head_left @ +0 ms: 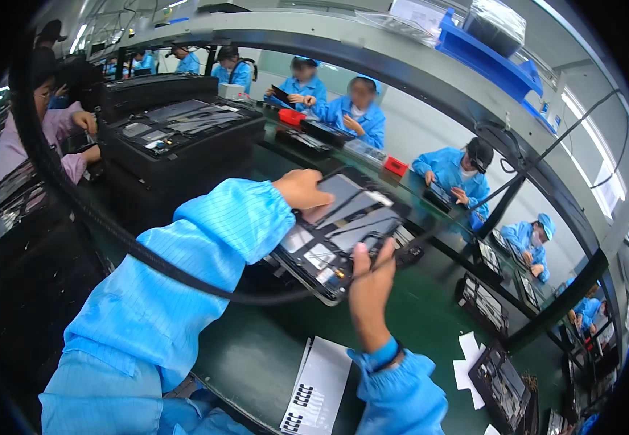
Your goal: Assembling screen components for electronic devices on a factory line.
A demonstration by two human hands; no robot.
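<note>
An opened tablet [362, 226] with its inner parts bare, grey battery panels and dark ribbon cables, is tilted above the green table. My left hand [306, 190] grips its far left edge, with the fingers laid over the inner side. At its near right edge is my right hand [372, 286], thumb on top and the other fingers partly hidden. Both blue sleeves reach in from below, and a dark band circles my right wrist. Beneath the tablet, a flat dark thing shows only in part, and I cannot make out what it is.
A black foam stack [184, 148] with an opened tablet on top stands left. White printed sheets [318, 384] lie near me. Another opened tablet [502, 384] lies lower right. A dark cable [148, 254] loops across the view. Co-workers in blue sit across the green table [416, 341].
</note>
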